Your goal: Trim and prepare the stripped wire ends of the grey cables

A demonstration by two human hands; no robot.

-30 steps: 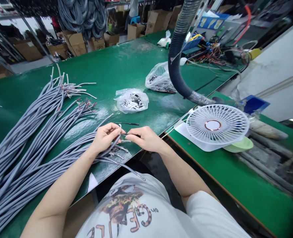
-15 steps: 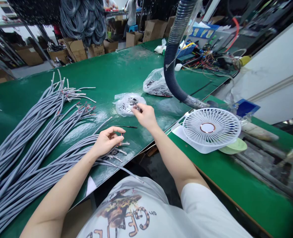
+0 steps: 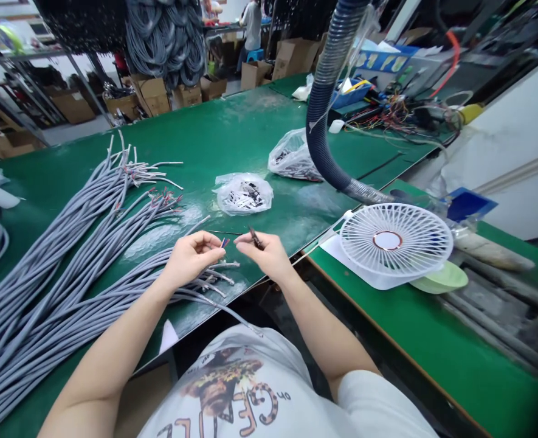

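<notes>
Left hand point(image 3: 190, 260), right hand point(image 3: 265, 255), one wire tip point(image 3: 224, 243) each

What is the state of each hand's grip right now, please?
Left hand: closed, pinching coloured wire ends.
Right hand: closed, pinching a small dark part.

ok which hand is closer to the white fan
Right: the right hand, pinching a small dark part, is nearer, to the left of the white desk fan. The left hand is farther, on the right hand's far side from the fan.
</notes>
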